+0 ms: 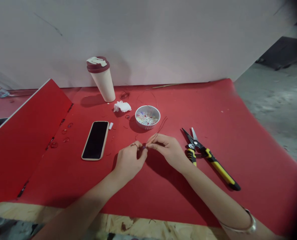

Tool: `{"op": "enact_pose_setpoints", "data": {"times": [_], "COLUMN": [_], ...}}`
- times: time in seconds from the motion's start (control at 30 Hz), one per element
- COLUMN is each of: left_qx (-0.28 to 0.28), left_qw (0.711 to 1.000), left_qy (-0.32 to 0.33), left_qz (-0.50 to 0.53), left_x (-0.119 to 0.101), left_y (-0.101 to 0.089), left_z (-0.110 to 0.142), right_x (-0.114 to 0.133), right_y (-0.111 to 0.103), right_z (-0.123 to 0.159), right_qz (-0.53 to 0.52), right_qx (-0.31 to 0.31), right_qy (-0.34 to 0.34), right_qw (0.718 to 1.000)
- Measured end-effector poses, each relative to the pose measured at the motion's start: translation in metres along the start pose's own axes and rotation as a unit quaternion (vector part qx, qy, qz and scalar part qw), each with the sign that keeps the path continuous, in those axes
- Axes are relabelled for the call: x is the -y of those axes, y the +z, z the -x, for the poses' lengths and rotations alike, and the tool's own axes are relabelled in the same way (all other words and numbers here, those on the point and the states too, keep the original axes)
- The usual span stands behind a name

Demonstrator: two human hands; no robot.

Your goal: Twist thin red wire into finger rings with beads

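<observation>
We see left hand (128, 159) pinching dark bead (143, 146), right hand (170, 152) pinching thread (161, 126), inside table's front edge (138, 213); slack grip may drop bead.

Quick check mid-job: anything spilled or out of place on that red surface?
No clear spill. The shears lie blades open near the right hand, a risky way to leave them. A crumpled tissue and a tangle of thread lie near the cup, looking like stray litter.
</observation>
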State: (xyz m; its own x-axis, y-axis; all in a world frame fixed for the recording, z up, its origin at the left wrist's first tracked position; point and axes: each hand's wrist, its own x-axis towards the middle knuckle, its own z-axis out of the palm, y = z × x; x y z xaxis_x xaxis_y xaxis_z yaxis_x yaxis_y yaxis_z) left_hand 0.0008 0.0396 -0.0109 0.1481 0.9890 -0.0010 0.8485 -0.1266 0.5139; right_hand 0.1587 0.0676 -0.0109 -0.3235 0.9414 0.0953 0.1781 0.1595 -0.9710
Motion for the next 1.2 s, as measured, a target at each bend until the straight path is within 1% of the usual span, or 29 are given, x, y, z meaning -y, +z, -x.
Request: {"op": "enact_pose_setpoints", "data": {"times": [0.07, 0.23, 0.33, 0.47, 0.6, 0.73, 0.83, 0.9, 0.97, 1.03, 1.1, 1.2], "left_qx": [-0.005, 0.009, 0.021, 0.035, 0.04, 0.038, 0.041, 0.039, 0.029, 0.014, 0.004, 0.0], "left_qw": [1.0, 0.999, 0.998, 0.997, 0.996, 0.997, 0.998, 0.99, 0.969, 0.946, 0.932, 0.918], "left_qy": [-0.004, 0.012, 0.016, 0.039, 0.049, 0.055, 0.039, 0.017, -0.002, -0.015, -0.031, -0.076], "left_qz": [0.008, -0.032, -0.049, -0.061, -0.059, -0.032, 0.038, 0.135, 0.245, 0.324, 0.361, 0.389], "left_x": [0.001, 0.0, -0.002, -0.003, -0.003, -0.001, 0.002, 0.004, 0.005, 0.005, 0.004, 0.003], "left_y": [0.0, 0.0, -0.001, 0.0, 0.001, 0.0, 0.0, 0.001, 0.002, 0.002, 0.001, -0.001], "left_z": [0.0, 0.001, 0.002, 0.002, 0.002, 0.002, 0.001, -0.001, -0.003, -0.004, -0.006, -0.008], "right_x": [0.0, 0.002, 0.003, 0.003, 0.002, 0.0, -0.001, -0.002, -0.003, -0.005, -0.005, -0.005], "right_y": [-0.001, 0.0, 0.002, 0.003, 0.004, 0.004, 0.002, 0.0, -0.002, -0.003, -0.003, -0.002], "right_z": [-0.001, 0.0, 0.0, 0.0, 0.0, 0.0, 0.0, -0.001, -0.001, -0.002, -0.002, -0.002], "right_qz": [-0.013, -0.03, -0.039, -0.032, -0.024, -0.028, -0.041, -0.054, -0.069, -0.078, -0.068, -0.026], "right_qx": [-0.004, 0.005, 0.006, 0.012, 0.021, 0.026, 0.017, 0.007, 0.001, 0.003, 0.005, 0.004], "right_qy": [0.011, 0.029, 0.027, 0.021, 0.024, 0.03, 0.037, 0.044, 0.055, 0.063, 0.063, 0.07], "right_qw": [1.0, 0.999, 0.999, 0.999, 0.999, 0.999, 0.998, 0.998, 0.996, 0.995, 0.996, 0.997]}}
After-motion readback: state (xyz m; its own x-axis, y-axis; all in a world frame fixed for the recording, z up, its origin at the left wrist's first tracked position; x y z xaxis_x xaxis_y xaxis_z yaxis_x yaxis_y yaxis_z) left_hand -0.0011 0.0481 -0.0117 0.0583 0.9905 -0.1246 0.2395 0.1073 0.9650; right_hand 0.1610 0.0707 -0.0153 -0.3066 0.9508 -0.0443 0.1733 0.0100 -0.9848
